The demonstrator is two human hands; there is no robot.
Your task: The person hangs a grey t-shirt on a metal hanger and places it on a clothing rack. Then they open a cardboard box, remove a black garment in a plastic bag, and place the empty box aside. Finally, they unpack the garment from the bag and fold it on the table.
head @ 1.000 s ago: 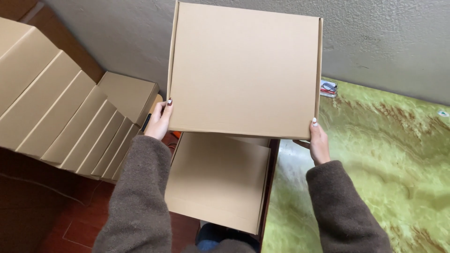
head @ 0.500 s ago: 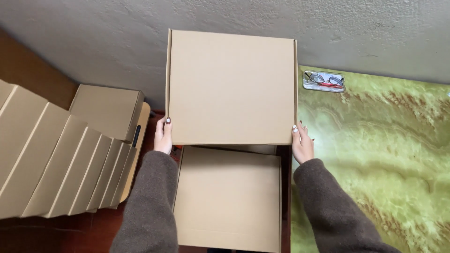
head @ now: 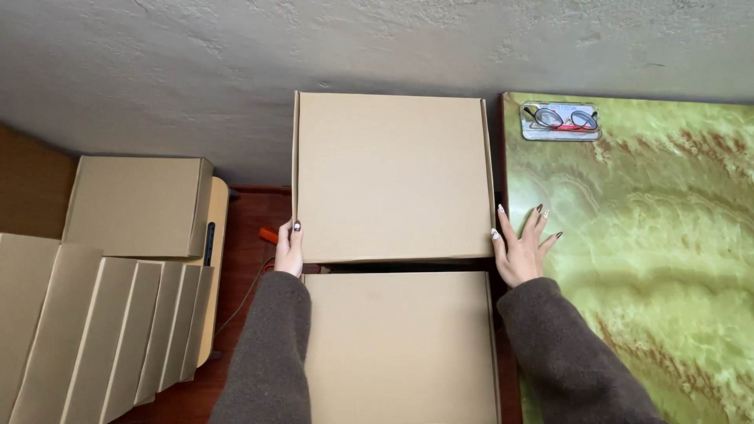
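A flat square cardboard box lies against the grey wall, level and seen from above. My left hand grips its near left corner, thumb on top. My right hand rests flat against its near right corner with the fingers spread on the green table. A second closed cardboard box lies directly below it, nearer to me, between my two dark-sleeved forearms.
A row of several cardboard boxes leans at the left, with another box behind them. A green marbled table fills the right side, with a pair of glasses on a small case at its far edge. An orange object lies on the brown floor.
The box has come down from in front of me and moved towards the wall, where it now lies flat. My right hand has loosened from a grip to an open, spread palm.
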